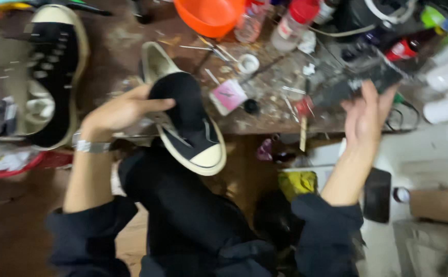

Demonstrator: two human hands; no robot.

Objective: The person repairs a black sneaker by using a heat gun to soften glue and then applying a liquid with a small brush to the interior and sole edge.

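Within the left hand [119,110] grip, closed on a black shoe [188,120], repair proceeds; right hand [366,115], open, reaches a dark tool [357,79] on the bench [265,110].

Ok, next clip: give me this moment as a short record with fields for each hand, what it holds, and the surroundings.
left hand: grips a black sneaker with a cream toe cap, sole turned away, held above the lap
right hand: raised, palm open, fingers on a dark, blurred tool; grip unclear
wrist: metal watch on the left
bench: cluttered wooden worktop, second black sneaker at left, orange bowl, clear bottles
image quality: motion blur
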